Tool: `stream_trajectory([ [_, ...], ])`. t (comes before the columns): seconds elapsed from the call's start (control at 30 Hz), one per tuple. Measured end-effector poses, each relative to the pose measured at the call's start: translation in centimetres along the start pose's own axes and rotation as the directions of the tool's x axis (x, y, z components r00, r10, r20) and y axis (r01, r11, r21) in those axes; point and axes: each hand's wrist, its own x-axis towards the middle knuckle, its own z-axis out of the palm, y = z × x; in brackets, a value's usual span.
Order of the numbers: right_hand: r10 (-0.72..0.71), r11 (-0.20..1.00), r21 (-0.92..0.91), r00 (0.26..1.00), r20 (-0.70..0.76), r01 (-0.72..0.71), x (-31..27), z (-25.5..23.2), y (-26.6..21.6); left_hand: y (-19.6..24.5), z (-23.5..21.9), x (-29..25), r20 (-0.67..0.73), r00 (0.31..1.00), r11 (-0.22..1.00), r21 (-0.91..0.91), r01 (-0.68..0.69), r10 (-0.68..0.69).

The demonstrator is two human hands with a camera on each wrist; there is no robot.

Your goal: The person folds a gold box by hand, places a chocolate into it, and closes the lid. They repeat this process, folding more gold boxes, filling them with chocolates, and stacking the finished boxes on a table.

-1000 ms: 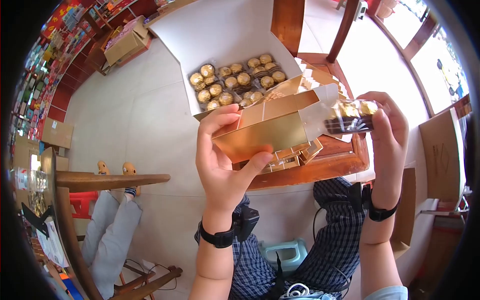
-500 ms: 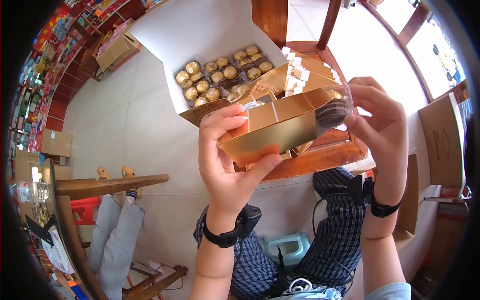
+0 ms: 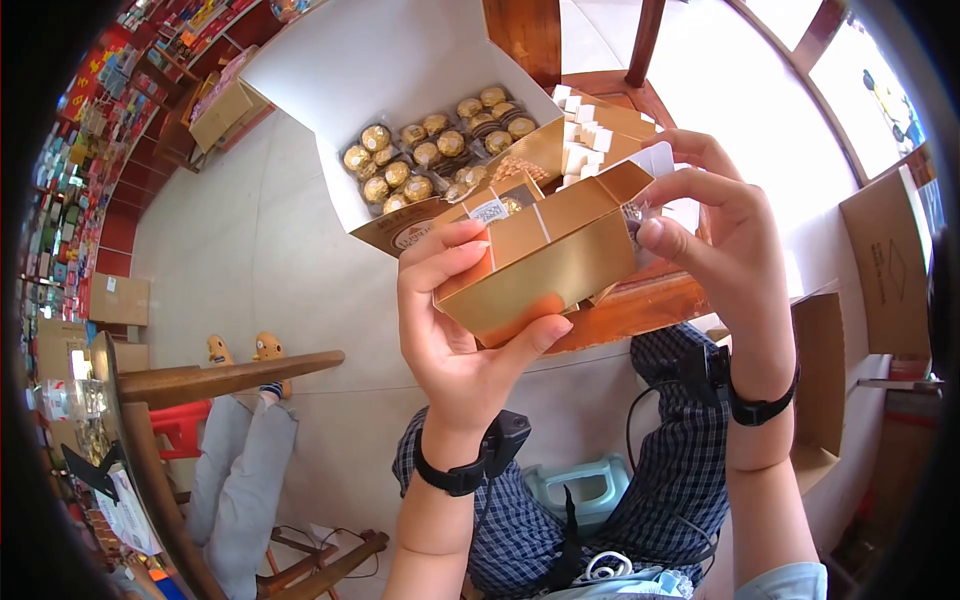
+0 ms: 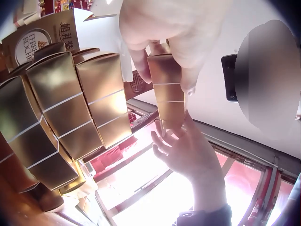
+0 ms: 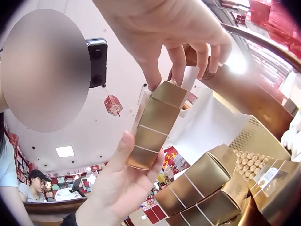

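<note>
My left hand (image 3: 455,345) grips a slim gold gift box (image 3: 550,265), thumb along the near side and fingers over the far one. At the box's open right end, my right hand (image 3: 735,245) pinches the end of a clear-wrapped chocolate pack (image 3: 634,217) between thumb and fingers. Most of that pack is hidden inside the box. A white end flap (image 3: 655,158) stands up by the right fingers. Beyond the hands, a large open carton (image 3: 325,180) holds several packs of gold-foil chocolates (image 3: 427,154). In the left wrist view, more gold boxes (image 4: 61,103) stand beside the held one.
Gold boxes with raised white flaps (image 3: 585,140) crowd the wooden seat (image 3: 660,305) beside the carton. A wooden table edge (image 3: 230,380) juts in at left, near another person's legs (image 3: 245,450). Cardboard boxes (image 3: 880,265) stand at right, and a pale blue stool (image 3: 585,490) is below.
My right hand has moved left and brought the chocolate pack from outside the gold box into its open end. The left hand keeps its grip on the box.
</note>
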Motion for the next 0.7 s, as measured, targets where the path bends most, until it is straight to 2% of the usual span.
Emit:
stream_trajectory([
  [0.13,-0.008,0.998,0.06,1.0,0.017,0.007,0.08,0.08,-0.12,0.01,0.05,-0.19,0.022,0.999,0.997,0.055,0.044,-0.045],
  [0.2,0.01,0.988,0.151,0.995,0.097,-0.025,0.07,0.2,-0.52,0.02,0.08,-0.23,0.026,0.999,0.997,0.059,0.047,-0.048],
  [0.37,0.025,0.991,0.127,0.997,0.079,-0.035,0.02,0.6,-0.41,-0.44,0.18,-0.41,0.049,0.994,0.995,-0.018,0.103,-0.102],
  [0.43,0.032,0.991,0.13,0.997,0.077,-0.042,0.01,0.68,-0.41,-0.32,0.09,-0.46,0.056,0.993,0.995,0.002,0.1,-0.1],
  [0.53,-0.009,0.999,0.043,0.997,0.075,0.006,-0.07,0.76,-0.37,-0.15,0.07,-0.41,0.053,0.994,0.996,0.016,0.092,-0.092],
  [0.7,0.032,0.998,0.041,0.991,0.129,-0.038,-0.08,0.7,-0.57,-0.09,0.12,-0.43,0.041,0.995,0.996,0.001,0.09,-0.09],
])
